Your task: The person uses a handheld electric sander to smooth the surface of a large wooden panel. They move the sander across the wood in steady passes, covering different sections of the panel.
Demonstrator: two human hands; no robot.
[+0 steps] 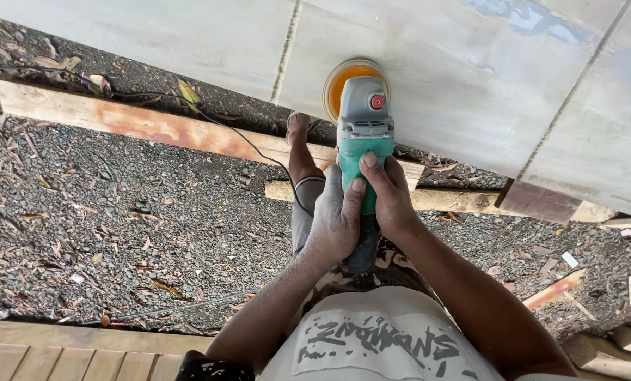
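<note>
A teal and grey power sander [363, 134] with an orange disc pad lies pressed flat against the pale board [470, 70], centre far.

Sander [363, 123] on panel [470, 77], above gravel [118, 212]

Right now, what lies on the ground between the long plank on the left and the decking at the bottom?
In the head view, dark gravel strewn with dry leaves lies between the plank and the decking; a thin black cord crosses the plank's right end.
</note>
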